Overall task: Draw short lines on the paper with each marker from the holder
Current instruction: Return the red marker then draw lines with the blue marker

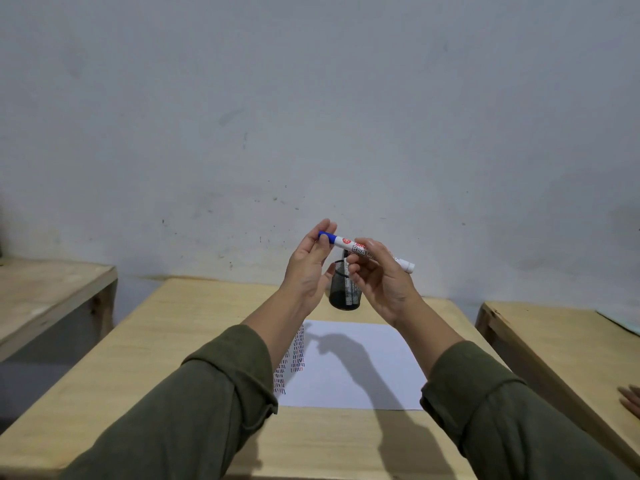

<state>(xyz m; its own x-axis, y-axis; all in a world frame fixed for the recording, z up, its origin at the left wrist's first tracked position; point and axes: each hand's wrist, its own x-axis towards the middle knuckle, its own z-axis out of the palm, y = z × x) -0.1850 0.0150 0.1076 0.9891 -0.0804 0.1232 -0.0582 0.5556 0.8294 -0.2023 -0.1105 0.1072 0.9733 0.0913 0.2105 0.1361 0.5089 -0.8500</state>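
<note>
Both hands are holding a blue-capped whiteboard marker in the air above the black mesh holder: the left hand is pinching the blue cap, the right hand is gripping the white barrel, where "Boar" is showing, the rest hidden. The paper, bearing rows of short dashes, is lying on a light wooden table against a scuffed grey wall.

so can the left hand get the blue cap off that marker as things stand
Probably yes: the left hand already pinches the blue cap, the right hand holds the marker barrel, and nothing blocks a pull.
</note>
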